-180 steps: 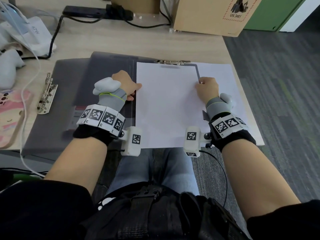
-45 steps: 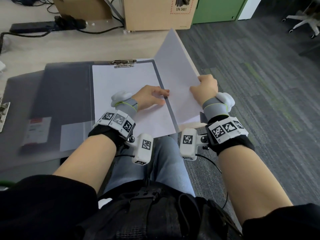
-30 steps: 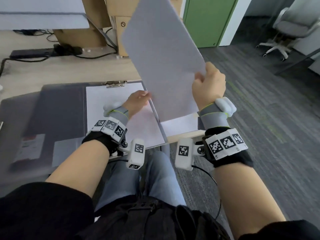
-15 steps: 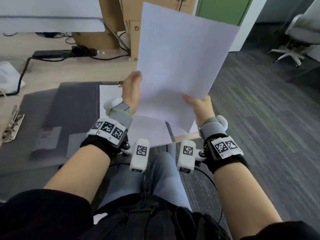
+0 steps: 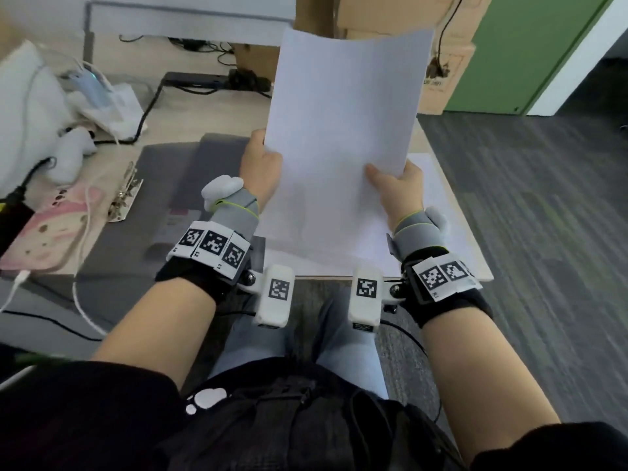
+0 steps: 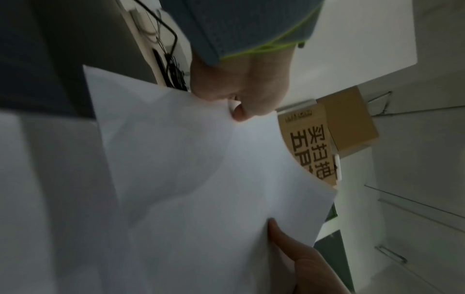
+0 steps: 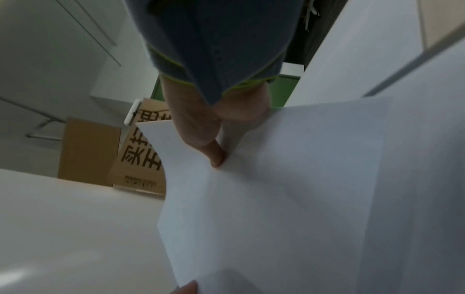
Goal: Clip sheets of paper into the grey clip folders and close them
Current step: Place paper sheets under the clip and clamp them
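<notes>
A white sheet of paper (image 5: 343, 137) stands nearly upright above the desk, held by both hands. My left hand (image 5: 260, 164) grips its left edge, thumb on the near face (image 6: 237, 111). My right hand (image 5: 396, 185) pinches the lower right edge, with the thumb (image 7: 216, 157) pressed on the sheet. Under the sheet lies the open grey clip folder (image 5: 190, 185), largely hidden, with more white paper (image 5: 438, 212) on the desk at its right. A second metal clip (image 5: 124, 195) shows at the left on another grey folder.
A pink case (image 5: 44, 232), white cables and a white plush toy (image 5: 30, 110) crowd the desk's left. A black power strip (image 5: 204, 79) and cardboard boxes (image 5: 441, 62) stand at the back. Grey carpet floor (image 5: 526, 215) drops off right of the desk edge.
The right hand lifted a sheet from the pile at the right; the left hand left the clipped paper and took the sheet's left edge. The sheet now stands straighter between both hands.
</notes>
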Available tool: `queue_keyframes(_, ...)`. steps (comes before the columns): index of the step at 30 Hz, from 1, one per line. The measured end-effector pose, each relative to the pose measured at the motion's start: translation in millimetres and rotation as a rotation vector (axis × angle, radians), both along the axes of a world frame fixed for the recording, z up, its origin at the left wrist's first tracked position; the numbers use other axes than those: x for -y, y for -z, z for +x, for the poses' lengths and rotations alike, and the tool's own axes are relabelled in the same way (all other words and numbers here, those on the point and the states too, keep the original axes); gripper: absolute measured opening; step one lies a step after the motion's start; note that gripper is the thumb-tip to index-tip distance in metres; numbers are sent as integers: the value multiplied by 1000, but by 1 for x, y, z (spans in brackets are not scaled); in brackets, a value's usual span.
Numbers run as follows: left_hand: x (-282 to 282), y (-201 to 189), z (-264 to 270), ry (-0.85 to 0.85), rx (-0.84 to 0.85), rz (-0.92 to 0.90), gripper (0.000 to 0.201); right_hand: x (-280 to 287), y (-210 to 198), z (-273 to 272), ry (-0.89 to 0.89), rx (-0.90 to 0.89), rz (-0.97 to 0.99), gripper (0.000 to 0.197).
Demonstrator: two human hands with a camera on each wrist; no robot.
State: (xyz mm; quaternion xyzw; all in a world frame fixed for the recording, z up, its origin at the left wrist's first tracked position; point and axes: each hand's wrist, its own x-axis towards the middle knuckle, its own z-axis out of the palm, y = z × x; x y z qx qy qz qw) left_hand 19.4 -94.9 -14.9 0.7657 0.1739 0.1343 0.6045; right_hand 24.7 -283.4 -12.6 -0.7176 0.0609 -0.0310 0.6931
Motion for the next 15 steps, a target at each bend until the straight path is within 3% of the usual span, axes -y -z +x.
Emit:
queue_keyframes(3,-28,8,-13,35,-75,92,48,-26,4,0,-41,-37,-34,32)
queue_keyframes(12,-144,37,-69,-77,-257,232,37,-141,33,-2,-268,-190,-209,19)
queue_keyframes(15,-165,38,-80,-199,-270,326,37,-157,40,-2,-287,-222,-245,21)
